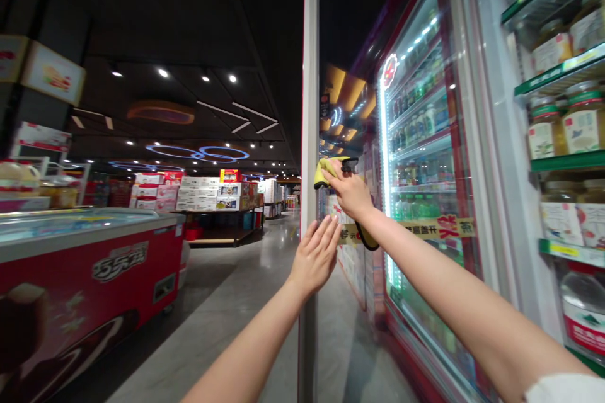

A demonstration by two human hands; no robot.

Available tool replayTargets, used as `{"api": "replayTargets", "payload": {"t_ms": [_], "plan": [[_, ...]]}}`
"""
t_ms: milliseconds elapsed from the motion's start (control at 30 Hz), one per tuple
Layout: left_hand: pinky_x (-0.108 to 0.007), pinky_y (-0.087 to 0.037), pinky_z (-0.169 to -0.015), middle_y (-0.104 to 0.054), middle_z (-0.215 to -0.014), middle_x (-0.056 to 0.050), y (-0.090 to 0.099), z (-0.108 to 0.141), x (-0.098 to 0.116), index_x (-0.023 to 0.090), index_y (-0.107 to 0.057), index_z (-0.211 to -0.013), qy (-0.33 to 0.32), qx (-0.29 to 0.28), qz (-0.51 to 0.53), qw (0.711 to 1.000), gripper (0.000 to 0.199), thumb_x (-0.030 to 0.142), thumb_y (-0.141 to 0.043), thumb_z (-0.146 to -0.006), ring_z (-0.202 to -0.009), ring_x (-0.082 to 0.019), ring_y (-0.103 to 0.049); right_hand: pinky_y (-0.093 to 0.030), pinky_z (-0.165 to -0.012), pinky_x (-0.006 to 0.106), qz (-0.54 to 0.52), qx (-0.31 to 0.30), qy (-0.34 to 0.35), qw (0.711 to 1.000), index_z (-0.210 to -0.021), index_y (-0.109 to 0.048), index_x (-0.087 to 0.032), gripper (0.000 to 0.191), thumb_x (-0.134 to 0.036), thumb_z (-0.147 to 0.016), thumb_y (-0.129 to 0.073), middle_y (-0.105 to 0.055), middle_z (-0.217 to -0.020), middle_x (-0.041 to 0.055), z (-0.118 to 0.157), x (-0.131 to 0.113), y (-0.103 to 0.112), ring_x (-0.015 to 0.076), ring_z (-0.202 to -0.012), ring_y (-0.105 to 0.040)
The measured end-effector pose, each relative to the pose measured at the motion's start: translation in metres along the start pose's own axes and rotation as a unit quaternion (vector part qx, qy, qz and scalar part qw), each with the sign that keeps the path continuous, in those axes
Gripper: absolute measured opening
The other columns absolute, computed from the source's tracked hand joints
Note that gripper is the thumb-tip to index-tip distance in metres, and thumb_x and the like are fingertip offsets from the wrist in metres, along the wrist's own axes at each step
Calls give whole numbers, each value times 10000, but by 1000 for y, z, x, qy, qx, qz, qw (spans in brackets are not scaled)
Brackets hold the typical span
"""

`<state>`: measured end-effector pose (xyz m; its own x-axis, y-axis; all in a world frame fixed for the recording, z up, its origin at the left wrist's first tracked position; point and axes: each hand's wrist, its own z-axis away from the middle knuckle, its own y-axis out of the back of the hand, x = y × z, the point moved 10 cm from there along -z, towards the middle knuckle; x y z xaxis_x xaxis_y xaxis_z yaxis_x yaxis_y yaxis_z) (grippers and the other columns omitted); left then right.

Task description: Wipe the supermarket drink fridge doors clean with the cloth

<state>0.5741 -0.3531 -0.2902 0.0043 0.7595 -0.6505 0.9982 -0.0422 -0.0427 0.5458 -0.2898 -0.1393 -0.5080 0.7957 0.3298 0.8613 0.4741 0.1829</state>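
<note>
An open glass cooler door (309,107) stands upright in front of me, its pale frame running from top to bottom. Against the glass near this edge, my right hand (353,194) presses a yellow cloth with black trim (324,171); part of the cloth hangs below the hand. My left hand (316,255) lies on the door's frame edge, lower and to the left of my right hand, its fingers stretched out and holding nothing.
Cooler shelves (567,160) with bottles and jars rise at the right. At the left is a red chest freezer (137,283). Stacked cartons (203,192) stand on a low table further back, beside a grey floor aisle (227,302). Lit drink shelves show through the glass.
</note>
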Motion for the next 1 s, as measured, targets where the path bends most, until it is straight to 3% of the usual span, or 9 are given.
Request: {"api": "replayTargets", "payload": {"t_ms": [100, 200, 300, 400, 533, 633, 733, 900, 1000], "plan": [[-419, -72, -1328, -386, -1622, -89, 3, -1, 2, 85, -449, -1517, 0, 4, -9, 1000, 548, 183, -444, -978, -1550, -228, -278, -447, -1145, 407, -23, 42, -5, 999, -1534, -470, -243, 687, -3, -894, -406, -369, -1655, 49, -16, 3, 12, 227, -1500, -392], [-406, -39, -1328, -381, -1624, -83, 6, -1, 2, 88, -467, -1506, 6, 4, -12, 1000, 541, 223, -447, -983, -1547, -226, -285, -424, -1157, 410, -9, 31, 94, 995, -1481, -536, -308, 605, -42, -953, -406, -399, -1642, 11, -27, -20, 16, 212, -1516, -358], [-407, -34, -1329, -364, -1633, -81, 9, 0, 4, 95, -453, -1519, 4, 1, -12, 1000, 557, 242, -447, -982, -1551, -224, -274, -407, -1164, 425, 24, 20, 145, 989, -1455, -564, -276, 515, -103, -1012, -366, -427, -1627, 31, -35, -34, 21, 230, -1506, -363], [-413, -45, -1329, -352, -1641, -87, 11, 1, 7, 99, -432, -1533, -1, -6, -11, 1000, 575, 240, -452, -976, -1556, -225, -263, -400, -1174, 446, 38, 17, 113, 993, -1470, -540, -239, 515, -108, -1023, -321, -394, -1645, 45, -65, -27, 35, 249, -1519, -331], [-416, -47, -1331, -374, -1631, -95, 18, 0, 8, 88, -456, -1516, -6, 7, -10, 1000, 565, 227, -458, -968, -1559, -229, -253, -406, -1163, 567, 14, 15, 14, 1000, -1498, -499, -236, 541, -94, -1008, -321, -284, -1694, 42, -127, 0, 55, 301, -1559, -241], [-411, -49, -1331, -381, -1629, -86, 22, -1, 8, 93, -468, -1509, -6, 15, -10, 1000, 562, 216, -459, -960, -1565, -222, -236, -370, -1193, 574, -19, 23, 11, 999, -1501, -495, -258, 563, -82, -985, -354, -273, -1699, 14, -146, 6, 61, 278, -1576, -204], [-408, -52, -1330, -355, -1642, -75, 23, -1, 8, 105, -459, -1518, -7, 11, -8, 1000, 576, 235, -455, -957, -1567, -220, -228, -321, -1245, 483, -38, 40, 72, 996, -1475, -535, -255, 554, -83, -966, -396, -359, -1663, 14, -123, -5, 57, 223, -1571, -231], [-414, -56, -1328, -369, -1636, -73, 22, 2, 6, 113, -444, -1529, -11, 2, -5, 1000, 580, 258, -443, -967, -1566, -218, -230, -343, -1237, 433, -53, 7, 230, 972, -1395, -620, -213, 525, -49, -934, -432, -510, -1568, 54, -33, -42, 28, 212, -1529, -340], [-407, -49, -1328, -396, -1623, -83, 20, 4, 3, 104, -452, -1521, -11, -1, -2, 1000, 578, 292, -447, -975, -1565, -223, -232, -376, -1209, 418, -60, -18, 289, 955, -1350, -655, -264, 482, -74, -962, -443, -564, -1523, 32, -7, -52, 22, 187, -1496, -399]]}}
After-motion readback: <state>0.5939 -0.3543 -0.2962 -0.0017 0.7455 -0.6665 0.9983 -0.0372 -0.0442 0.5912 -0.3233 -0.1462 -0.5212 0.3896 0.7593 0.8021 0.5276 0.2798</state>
